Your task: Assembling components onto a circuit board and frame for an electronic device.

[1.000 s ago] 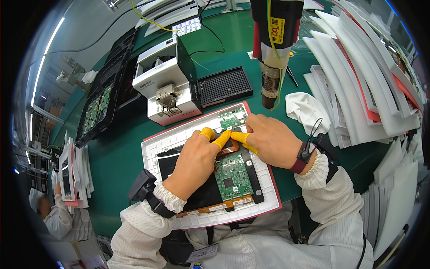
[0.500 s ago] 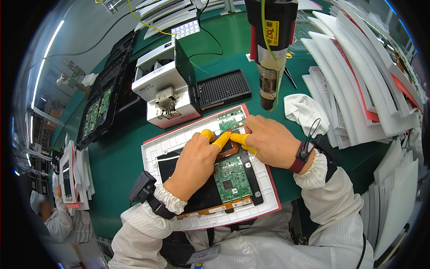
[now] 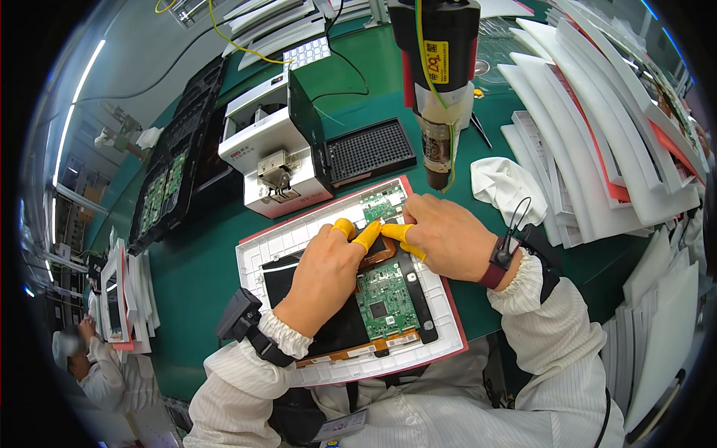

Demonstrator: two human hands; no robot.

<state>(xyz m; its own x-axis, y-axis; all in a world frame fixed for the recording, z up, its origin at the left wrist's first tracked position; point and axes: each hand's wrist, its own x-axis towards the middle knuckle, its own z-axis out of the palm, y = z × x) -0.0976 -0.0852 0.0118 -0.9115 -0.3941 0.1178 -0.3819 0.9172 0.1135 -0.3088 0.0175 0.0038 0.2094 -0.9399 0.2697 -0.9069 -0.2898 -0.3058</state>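
Little has moved since a second ago: both hands stay pressed at the same spot. Hanging electric screwdriver (image 3: 437, 89) overhead, white screw feeder (image 3: 272, 153) behind, white cloth (image 3: 504, 183) to the right. Left hand (image 3: 325, 272) and right hand (image 3: 448, 235), yellow-capped fingertips (image 3: 370, 235) pinched together on an amber flex strip (image 3: 377, 250) above the green circuit board (image 3: 386, 299) in the white tray (image 3: 299, 239).

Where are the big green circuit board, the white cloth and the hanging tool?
green circuit board (image 3: 385, 299), head view, board's middle.
white cloth (image 3: 506, 187), head view, its centre.
hanging tool (image 3: 437, 52), head view, black body.
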